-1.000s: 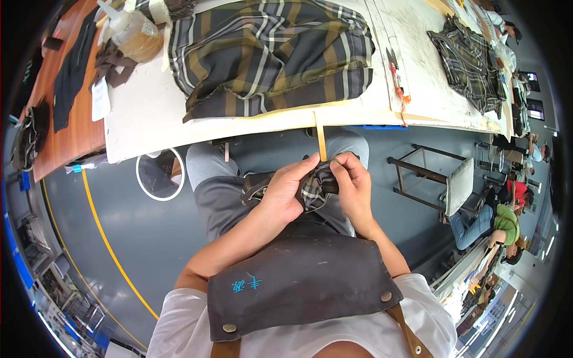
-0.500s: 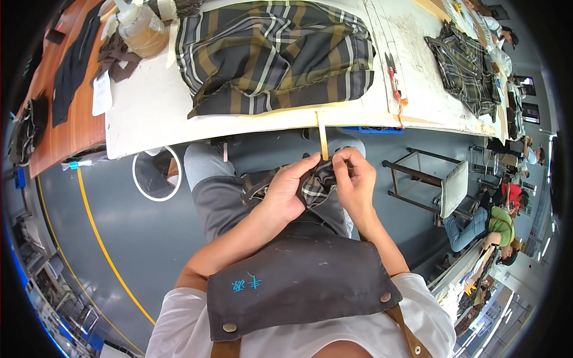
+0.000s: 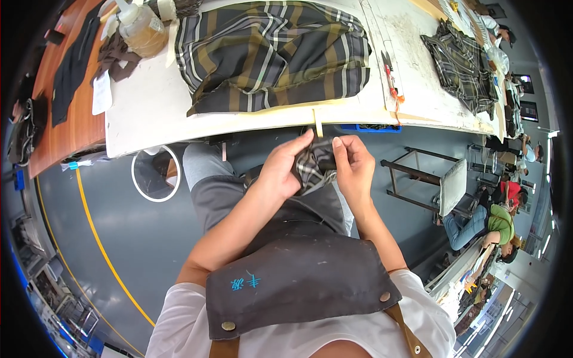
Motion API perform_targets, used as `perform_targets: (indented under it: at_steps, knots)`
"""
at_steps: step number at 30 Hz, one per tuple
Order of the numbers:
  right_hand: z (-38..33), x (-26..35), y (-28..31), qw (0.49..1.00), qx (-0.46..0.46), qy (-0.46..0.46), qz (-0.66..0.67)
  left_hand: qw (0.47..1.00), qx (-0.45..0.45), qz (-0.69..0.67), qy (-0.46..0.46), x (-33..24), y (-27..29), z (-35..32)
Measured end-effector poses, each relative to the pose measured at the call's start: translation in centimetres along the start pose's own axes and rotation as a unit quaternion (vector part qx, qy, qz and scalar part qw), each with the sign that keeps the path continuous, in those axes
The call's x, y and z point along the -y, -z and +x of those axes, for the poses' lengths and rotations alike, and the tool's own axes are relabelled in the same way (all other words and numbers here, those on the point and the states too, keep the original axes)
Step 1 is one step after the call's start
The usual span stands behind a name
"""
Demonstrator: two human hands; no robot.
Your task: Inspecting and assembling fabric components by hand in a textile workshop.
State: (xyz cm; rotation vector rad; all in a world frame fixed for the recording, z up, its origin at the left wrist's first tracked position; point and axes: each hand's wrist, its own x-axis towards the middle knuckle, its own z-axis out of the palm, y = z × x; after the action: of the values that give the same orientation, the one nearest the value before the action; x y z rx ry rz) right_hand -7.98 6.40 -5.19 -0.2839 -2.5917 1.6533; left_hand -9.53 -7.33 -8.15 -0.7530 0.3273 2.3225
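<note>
Your left hand [image 3: 280, 170] and right hand [image 3: 353, 166] are both pinching a small plaid cloth piece [image 3: 313, 164] in the middle of the frame. You are holding it above your lap, just below the white table [image 3: 143, 113], where a big plaid cloth [image 3: 274, 53] is lying.

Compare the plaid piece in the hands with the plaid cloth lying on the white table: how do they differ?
The plaid piece is small and bunched, while the plaid cloth is far larger and spread in loose folds. The piece is gripped between the left hand and right hand above the lap, while the cloth lies untouched on the table. Both share a dark plaid with pale stripes; the cloth also shows olive bands.
</note>
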Motion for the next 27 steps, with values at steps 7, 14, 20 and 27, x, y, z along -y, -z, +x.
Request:
perform_targets:
  at_steps: [7,14,20,27]
  knots:
    - [-0.4,0.0,2.2,0.985,0.131,0.096,-0.062,0.937,0.028,0.297,-0.182,-0.7,1.2,0.7]
    - [-2.5,1.8,0.8,0.98,0.12,0.115,-0.111,0.568,-0.131,0.638,-0.503,1.1,0.9,2.3]
    - [-0.8,0.7,0.8,0.994,0.108,0.01,-0.02,0.48,-0.132,0.739,-0.454,-0.5,0.7,0.5]
    - [0.1,-0.6,-0.2,0.989,0.106,-0.012,0.101,0.711,-0.058,0.553,-0.43,0.3,-0.7,-2.8]
